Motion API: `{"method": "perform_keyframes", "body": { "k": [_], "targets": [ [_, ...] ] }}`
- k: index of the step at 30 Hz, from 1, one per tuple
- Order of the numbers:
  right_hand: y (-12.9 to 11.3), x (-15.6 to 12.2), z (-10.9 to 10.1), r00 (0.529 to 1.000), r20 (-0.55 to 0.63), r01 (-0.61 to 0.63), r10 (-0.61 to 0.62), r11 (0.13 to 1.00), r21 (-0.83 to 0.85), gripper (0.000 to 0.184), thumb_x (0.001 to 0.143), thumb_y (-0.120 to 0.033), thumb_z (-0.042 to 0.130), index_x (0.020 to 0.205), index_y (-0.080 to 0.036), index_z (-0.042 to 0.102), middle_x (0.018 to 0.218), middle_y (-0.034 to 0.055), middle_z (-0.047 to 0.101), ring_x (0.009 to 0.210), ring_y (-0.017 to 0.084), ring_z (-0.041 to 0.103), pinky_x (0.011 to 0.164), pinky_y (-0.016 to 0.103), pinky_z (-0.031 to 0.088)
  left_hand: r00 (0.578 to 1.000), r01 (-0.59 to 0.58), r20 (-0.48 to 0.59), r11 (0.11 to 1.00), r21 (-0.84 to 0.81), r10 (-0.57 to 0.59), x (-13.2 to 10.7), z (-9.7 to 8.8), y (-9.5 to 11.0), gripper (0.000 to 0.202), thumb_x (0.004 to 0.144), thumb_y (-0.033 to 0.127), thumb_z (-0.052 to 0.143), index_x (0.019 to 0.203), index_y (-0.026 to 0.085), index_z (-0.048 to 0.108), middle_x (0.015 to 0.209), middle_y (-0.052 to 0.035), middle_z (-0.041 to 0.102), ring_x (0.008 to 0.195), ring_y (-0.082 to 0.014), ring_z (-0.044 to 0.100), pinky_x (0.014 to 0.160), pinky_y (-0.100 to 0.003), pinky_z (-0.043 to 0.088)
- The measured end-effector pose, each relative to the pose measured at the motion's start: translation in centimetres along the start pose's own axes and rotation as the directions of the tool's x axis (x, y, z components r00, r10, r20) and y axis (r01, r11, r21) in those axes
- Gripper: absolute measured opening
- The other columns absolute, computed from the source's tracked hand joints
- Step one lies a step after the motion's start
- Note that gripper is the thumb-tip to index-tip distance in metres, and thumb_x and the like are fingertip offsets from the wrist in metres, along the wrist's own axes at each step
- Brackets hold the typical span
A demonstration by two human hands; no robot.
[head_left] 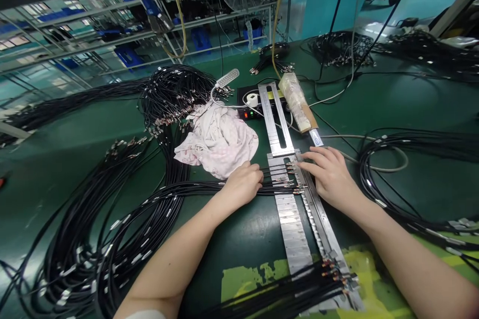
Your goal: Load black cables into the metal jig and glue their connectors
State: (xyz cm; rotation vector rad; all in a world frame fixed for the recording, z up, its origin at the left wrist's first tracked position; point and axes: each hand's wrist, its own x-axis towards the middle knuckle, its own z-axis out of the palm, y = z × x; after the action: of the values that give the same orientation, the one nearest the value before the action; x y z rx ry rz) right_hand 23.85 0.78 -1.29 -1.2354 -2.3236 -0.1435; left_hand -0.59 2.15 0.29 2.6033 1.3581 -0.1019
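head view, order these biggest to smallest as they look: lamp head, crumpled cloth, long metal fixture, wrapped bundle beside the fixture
1. Long metal fixture
2. Crumpled cloth
3. Wrapped bundle
4. Lamp head

No two look alike in size here.

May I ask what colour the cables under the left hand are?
The cables are black; see the head view.

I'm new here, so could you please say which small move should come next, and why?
Perhaps settle the cable tips on the metal fixture with the right hand, since it is beside them while the left hand holds the cables.
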Motion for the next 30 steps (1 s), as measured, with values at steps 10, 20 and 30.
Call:
{"method": "perform_keyframes", "body": {
  "k": [10,20,30],
  "targets": [
    [0.6,0.1,-0.5,0.999,-0.044,0.019,-0.018,0.999,0.030,0.032,0.078,-0.003,0.044,0.098,-0.017,0.065,0.107,0.0104,0.062,0.108,0.026,0.049,0.092,0.046,0.036,0.973,0.021,-0.217,0.962,-0.272,-0.083,1.1,0.3,1.4,0.013,0.090,0.017,0.047,0.090,0.018,0.060,0.089,-0.0011,0.063,0.083,-0.0144,0.058,0.074,-0.024,0.045],
    [0.2,0.0,-0.5,0.999,-0.027,0.031,-0.030,0.999,0.042,0.032,0.077,-0.003,0.045,0.098,-0.015,0.066,0.109,0.0119,0.061,0.109,0.028,0.048,0.093,0.049,0.036,0.983,0.004,-0.179,0.983,0.181,0.029,1.0,0.9,3.0,0.022,0.091,0.016,0.041,0.083,0.016,0.061,0.084,-0.0041,0.059,0.079,-0.0191,0.055,0.064,-0.029,0.044],
    [-0.4,0.0,-0.2,0.996,0.089,0.026,-0.028,1.000,0.014,0.038,0.073,0.000,0.044,0.100,-0.019,0.065,0.112,0.0089,0.060,0.113,0.028,0.045,0.097,0.050,0.031,0.973,-0.045,-0.214,0.979,0.198,0.088,1.5,1.8,2.9,0.025,0.092,0.015,0.036,0.082,0.015,0.058,0.084,-0.0058,0.056,0.078,-0.0181,0.050,0.069,-0.029,0.043]
  ]
}}
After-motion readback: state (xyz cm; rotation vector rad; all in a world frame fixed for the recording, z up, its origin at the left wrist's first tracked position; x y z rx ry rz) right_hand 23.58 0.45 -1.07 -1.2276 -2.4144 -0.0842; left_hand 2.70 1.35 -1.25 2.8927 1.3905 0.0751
